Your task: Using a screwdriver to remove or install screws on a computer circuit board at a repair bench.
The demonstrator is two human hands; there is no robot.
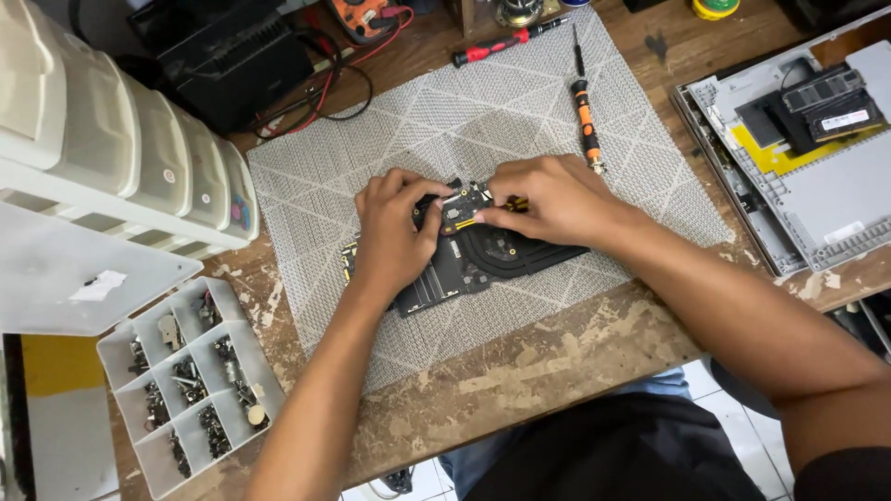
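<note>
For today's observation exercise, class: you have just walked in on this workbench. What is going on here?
A person works with both bare hands on a dark circuit board lying on a grey patterned mat. The left hand steadies the board's upper edge, and the right hand pinches a small part there. An orange-handled screwdriver lies unused on the mat. A compartment box of screws sits open at the left, and an opened laptop shell at the right.

On the grey mat: one circuit board, two screwdrivers, one orange-handled, one red-handled. Left of the mat: one compartmented screw tray.
</note>
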